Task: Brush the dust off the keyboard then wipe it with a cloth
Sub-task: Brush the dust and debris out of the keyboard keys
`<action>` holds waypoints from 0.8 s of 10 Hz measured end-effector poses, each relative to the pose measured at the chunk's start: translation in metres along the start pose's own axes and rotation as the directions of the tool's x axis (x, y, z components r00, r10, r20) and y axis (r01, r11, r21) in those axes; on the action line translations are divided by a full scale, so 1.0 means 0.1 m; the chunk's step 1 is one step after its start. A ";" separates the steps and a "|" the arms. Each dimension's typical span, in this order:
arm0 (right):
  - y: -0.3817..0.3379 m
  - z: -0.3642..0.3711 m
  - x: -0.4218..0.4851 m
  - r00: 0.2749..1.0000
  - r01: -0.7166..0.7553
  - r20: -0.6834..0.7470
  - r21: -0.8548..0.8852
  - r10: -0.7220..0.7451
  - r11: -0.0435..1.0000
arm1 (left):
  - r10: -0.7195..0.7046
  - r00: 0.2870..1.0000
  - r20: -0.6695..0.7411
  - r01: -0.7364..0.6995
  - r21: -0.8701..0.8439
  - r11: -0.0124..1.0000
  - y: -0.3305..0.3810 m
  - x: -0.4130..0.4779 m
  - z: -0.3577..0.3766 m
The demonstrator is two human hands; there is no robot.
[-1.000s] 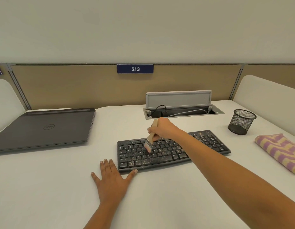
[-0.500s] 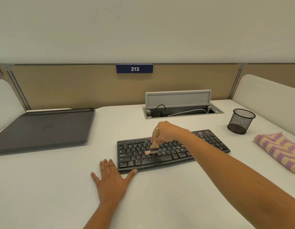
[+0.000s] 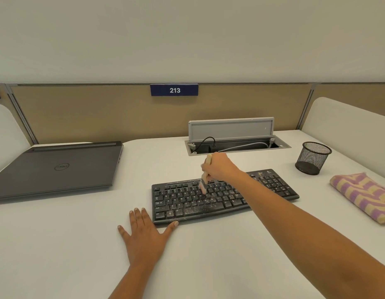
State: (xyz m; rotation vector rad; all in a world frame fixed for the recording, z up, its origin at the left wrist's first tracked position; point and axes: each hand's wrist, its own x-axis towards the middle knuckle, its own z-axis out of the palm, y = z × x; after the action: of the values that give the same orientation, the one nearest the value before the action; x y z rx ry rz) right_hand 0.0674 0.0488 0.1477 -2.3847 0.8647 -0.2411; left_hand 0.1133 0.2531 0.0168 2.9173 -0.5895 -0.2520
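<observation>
A black keyboard (image 3: 187,201) lies at the middle of a white desk (image 3: 57,244), its near rows speckled with pale dust (image 3: 200,209). The right hand (image 3: 220,168), reaching in from the right, is curled round the wooden handle of a small brush (image 3: 205,178). The brush is held nearly upright, its bristles down on the upper key rows left of centre. The left hand (image 3: 144,234) lies flat on the desk at the keyboard's near-left corner with its fingers spread. Its thumb tip touches the keyboard's front edge, and it holds nothing.

A folded cloth (image 3: 364,195), striped purple and yellow, sits at the desk's right edge, apart from the keyboard. Behind the cloth stands a black mesh cup (image 3: 313,158). Behind the keyboard a grey cable hatch (image 3: 230,129) stands open, with a black and a grey cable in its well. A closed dark laptop (image 3: 55,169) lies at the far left. On the tan partition (image 3: 79,113) behind the desk, a blue sign (image 3: 174,90) reads 213.
</observation>
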 end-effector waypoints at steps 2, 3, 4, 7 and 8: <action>0.04 0.18 -0.06 1.000 -0.013 0.008 0.023 0.013 1.000 | -0.005 1.000 0.002 0.005 -0.003 1.000 0.00 0.01 0.01; 0.02 0.15 -0.06 0.998 -0.014 0.067 -0.042 0.017 0.999 | -0.008 1.000 0.003 0.008 -0.012 1.000 0.00 0.01 0.01; -0.02 0.11 -0.04 0.989 -0.016 0.143 -0.082 0.027 0.996 | -0.009 1.000 0.000 0.009 -0.010 1.000 0.00 0.01 0.01; -0.04 0.08 0.03 1.000 -0.002 0.006 0.008 0.002 1.000 | -0.008 1.000 -0.001 0.008 -0.008 1.000 0.00 0.01 0.01; 0.03 0.14 0.00 1.000 -0.009 -0.012 0.004 0.009 1.000 | -0.007 1.000 0.004 0.007 -0.010 1.000 0.00 0.01 0.00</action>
State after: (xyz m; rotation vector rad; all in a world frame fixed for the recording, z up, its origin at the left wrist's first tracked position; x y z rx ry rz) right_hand 0.0709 0.0532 0.1341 -2.3774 0.8794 -0.2543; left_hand 0.1138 0.2522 0.0164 2.9105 -0.5766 -0.2613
